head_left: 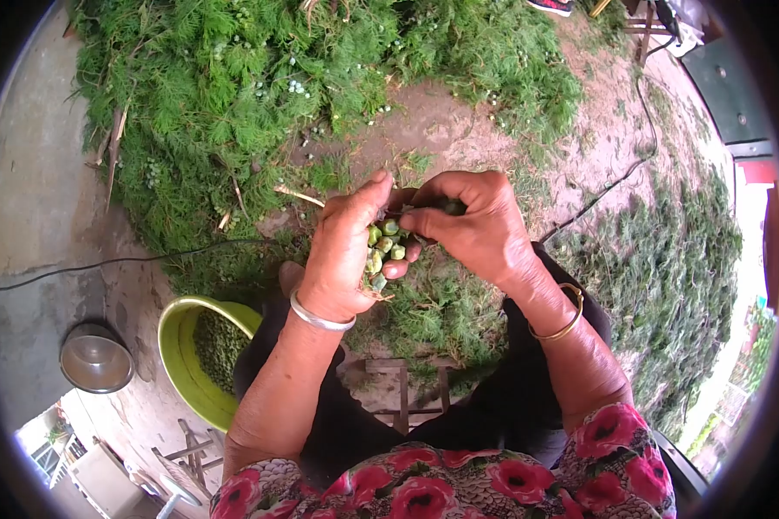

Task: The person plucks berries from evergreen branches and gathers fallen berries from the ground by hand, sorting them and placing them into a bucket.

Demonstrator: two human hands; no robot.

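Earthen ground point(441, 121), left hand point(342, 242) cupping green cones point(384, 246), lime bucket point(175, 350) — small cones point(219, 348) inside

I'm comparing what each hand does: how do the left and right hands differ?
The left hand cups several green pieces, while the right hand curls over them, thumb against the pile. The left wrist wears a silver bangle; the right, a gold one. Both hands are bare.
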